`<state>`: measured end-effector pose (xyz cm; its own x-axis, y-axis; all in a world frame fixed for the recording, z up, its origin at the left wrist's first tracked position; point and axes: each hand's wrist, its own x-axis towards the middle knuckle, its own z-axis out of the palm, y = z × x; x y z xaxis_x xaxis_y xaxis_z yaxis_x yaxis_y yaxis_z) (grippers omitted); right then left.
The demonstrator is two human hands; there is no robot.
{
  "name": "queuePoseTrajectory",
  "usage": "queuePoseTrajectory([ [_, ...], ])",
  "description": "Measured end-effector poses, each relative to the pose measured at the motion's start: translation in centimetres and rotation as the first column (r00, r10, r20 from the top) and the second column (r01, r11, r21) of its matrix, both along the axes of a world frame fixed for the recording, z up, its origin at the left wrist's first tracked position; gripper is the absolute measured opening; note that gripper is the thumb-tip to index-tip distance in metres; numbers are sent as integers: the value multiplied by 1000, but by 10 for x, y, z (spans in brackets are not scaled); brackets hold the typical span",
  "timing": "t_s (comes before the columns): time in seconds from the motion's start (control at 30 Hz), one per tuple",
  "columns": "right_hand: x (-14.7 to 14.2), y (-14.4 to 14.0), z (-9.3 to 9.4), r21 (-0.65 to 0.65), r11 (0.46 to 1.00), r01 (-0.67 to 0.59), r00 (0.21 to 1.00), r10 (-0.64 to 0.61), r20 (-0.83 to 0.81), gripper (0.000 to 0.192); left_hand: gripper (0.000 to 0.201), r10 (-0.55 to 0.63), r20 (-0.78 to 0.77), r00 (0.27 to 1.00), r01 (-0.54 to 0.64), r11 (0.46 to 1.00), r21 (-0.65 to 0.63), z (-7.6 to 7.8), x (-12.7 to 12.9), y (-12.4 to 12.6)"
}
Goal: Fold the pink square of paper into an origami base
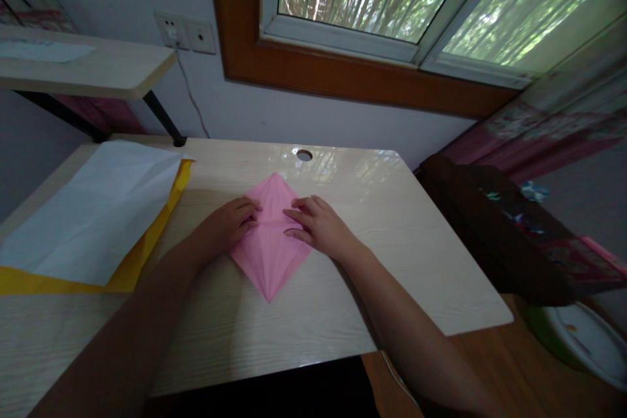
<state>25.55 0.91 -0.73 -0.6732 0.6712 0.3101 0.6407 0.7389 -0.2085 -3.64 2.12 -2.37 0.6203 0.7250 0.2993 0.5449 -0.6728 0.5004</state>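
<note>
1. The pink paper [271,245] lies flat near the middle of the pale wooden desk [392,261], folded into a kite-like diamond.
2. Its long axis runs from 12 o'clock to 6 o'clock: one tip points away towards the window, and the narrower, sharper tip points back at the person.
3. A crease runs across the diamond at its widest part, from 9 o'clock to 3 o'clock, between the two hands.
4. The left hand [231,222] rests on the paper's 9 o'clock corner, fingers curled loosely with the tips pressing down on the sheet; it grips nothing.
5. The right hand [317,225] lies on the 3 o'clock corner, fingers spread flat and pressing the paper to the desk, likewise grasping nothing.
6. The fingertips of the two hands are near each other over the centre crease, but apart.
7. At 9 o'clock, well apart from the pink paper, a white sheet [93,215] lies on top of a yellow sheet [147,248].
8. At 12 o'clock, beyond the far tip, is a round cable hole [304,155] in the desk.
</note>
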Motion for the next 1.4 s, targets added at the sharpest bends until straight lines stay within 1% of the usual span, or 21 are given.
queuePoseTrajectory([
  [0.1, 0, -1, 2, 21, 1000, 3, 1000, -3, 7, 44, 14, 12, -29, 1000, -9, 996, 90, 0, 3, 0],
  [0.27, 0, -1, 0, 54, 998, 26, 999, -27, 22, 32, 13, 35, -138, 990, -8, 982, 190, 0, 6, -1],
  [0.37, -1, -2, 0, 67, 997, 27, 999, -29, 23, 28, 13, 59, -133, 989, -28, 974, 226, 3, 8, -2],
  [0.47, -3, -3, 3, 84, 996, 17, 1000, -18, 5, 25, 14, 71, -86, 994, -49, 972, 231, 8, 10, -5],
  [0.57, -5, -3, 6, 102, 995, 16, 999, -13, -31, 26, 13, 67, -63, 996, -50, 970, 238, 12, 12, -7],
  [0.7, -6, -3, 6, 118, 993, 20, 998, -12, -62, 26, 12, 59, -49, 997, -45, 967, 250, 14, 15, -9],
  [0.87, -9, -2, 3, 147, 989, 25, 995, -11, -96, 27, 12, 61, -29, 998, -53, 972, 230, 15, 18, -11],
  [1.07, -10, -4, 4, 94, 995, 33, 981, -14, -195, 25, 14, 90, 71, 993, -104, 970, 219, 14, 20, -12],
  [1.27, -9, -3, 5, 83, 996, 19, 949, 8, -315, 23, 10, 96, 167, 981, -130, 969, 208, 12, 21, -12],
  [1.4, -9, -2, 4, 51, 998, 22, 945, -4, -328, 22, 10, 95, 188, 978, -131, 973, 189, 13, 22, -12],
])
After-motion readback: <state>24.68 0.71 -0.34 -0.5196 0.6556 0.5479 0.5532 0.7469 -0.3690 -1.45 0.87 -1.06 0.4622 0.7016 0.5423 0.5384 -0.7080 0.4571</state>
